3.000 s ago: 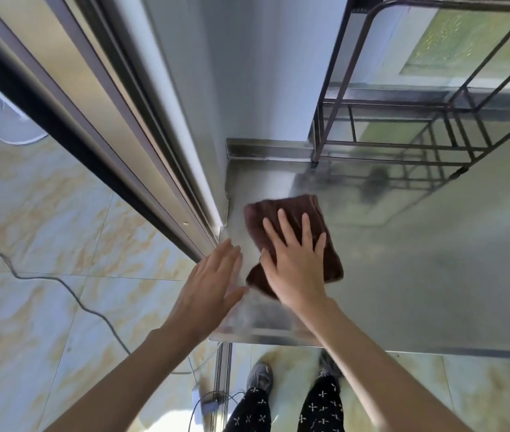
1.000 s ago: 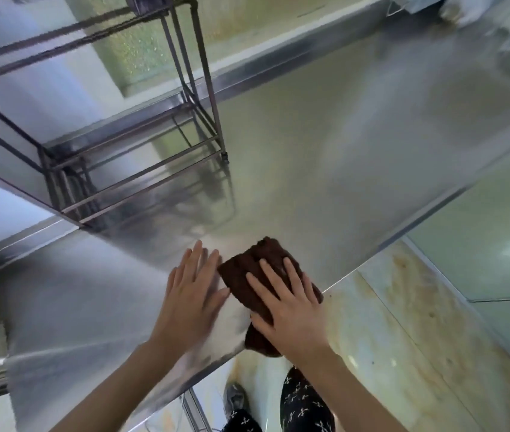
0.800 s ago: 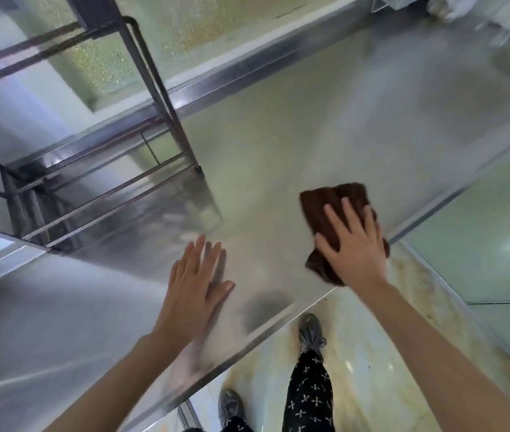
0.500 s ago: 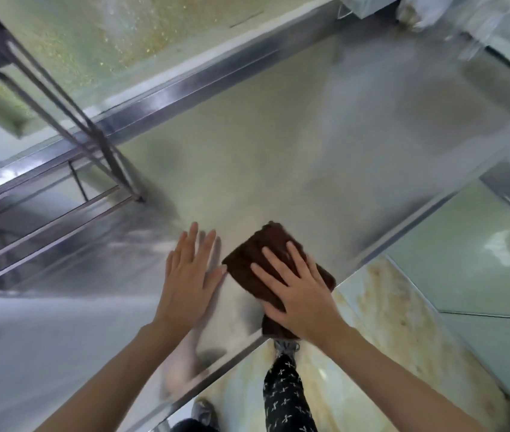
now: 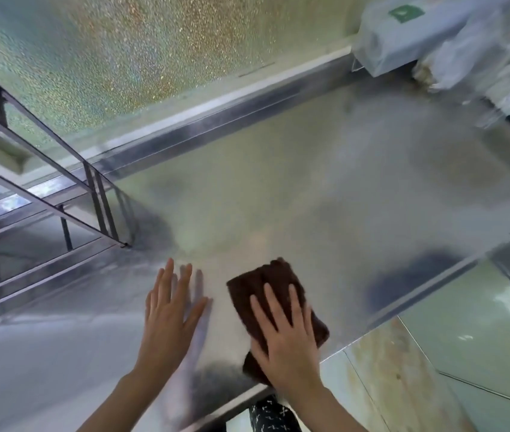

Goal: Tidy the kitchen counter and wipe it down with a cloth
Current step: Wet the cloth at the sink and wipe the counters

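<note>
A folded dark brown cloth (image 5: 271,286) lies on the stainless steel counter (image 5: 294,188) close to its front edge. My right hand (image 5: 285,341) presses flat on the cloth's near half with straight, spread fingers. My left hand (image 5: 169,313) lies flat on the bare steel just left of the cloth, fingers straight, holding nothing. The two hands are a short gap apart.
A dark metal wire rack (image 5: 60,194) stands on the counter's left part. Blurred plastic-wrapped packages (image 5: 428,35) sit at the far right corner. A frosted window (image 5: 123,51) runs behind the counter. Tiled floor (image 5: 403,378) shows past the front edge at lower right.
Over three seconds my right hand has swept the cloth rightward along the counter from its left end in back-and-forth strokes. My left hand followed flat on the steel. The view shifted right too.
</note>
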`<state>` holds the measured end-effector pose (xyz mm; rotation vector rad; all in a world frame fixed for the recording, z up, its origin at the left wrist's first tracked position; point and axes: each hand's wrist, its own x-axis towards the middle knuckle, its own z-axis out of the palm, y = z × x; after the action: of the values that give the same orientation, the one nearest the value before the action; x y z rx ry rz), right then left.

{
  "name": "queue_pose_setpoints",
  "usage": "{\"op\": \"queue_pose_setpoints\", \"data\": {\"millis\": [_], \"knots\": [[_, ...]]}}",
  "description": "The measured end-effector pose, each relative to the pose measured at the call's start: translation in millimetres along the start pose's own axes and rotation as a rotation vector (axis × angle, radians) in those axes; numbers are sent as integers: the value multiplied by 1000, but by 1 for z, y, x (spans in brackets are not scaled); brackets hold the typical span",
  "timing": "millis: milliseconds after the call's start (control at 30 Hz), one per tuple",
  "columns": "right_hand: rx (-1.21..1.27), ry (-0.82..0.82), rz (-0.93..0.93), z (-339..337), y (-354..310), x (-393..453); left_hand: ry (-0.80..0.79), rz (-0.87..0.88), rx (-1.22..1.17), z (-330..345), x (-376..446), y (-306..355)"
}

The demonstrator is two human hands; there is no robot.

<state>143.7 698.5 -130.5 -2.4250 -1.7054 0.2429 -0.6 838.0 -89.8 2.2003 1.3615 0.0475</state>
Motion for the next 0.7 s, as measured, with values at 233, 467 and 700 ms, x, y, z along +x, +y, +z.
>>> {"op": "queue_pose_setpoints", "data": {"millis": [233, 467, 700], "knots": [[-84, -36, -182, -16, 83, 52, -27, 52, 23, 4, 20, 36], [-67, 39, 55, -37, 149, 83, -137, 160, 54, 24, 43, 102], [39, 34, 415, -56, 216, 74, -221, 254, 127, 48, 48, 138]]}}
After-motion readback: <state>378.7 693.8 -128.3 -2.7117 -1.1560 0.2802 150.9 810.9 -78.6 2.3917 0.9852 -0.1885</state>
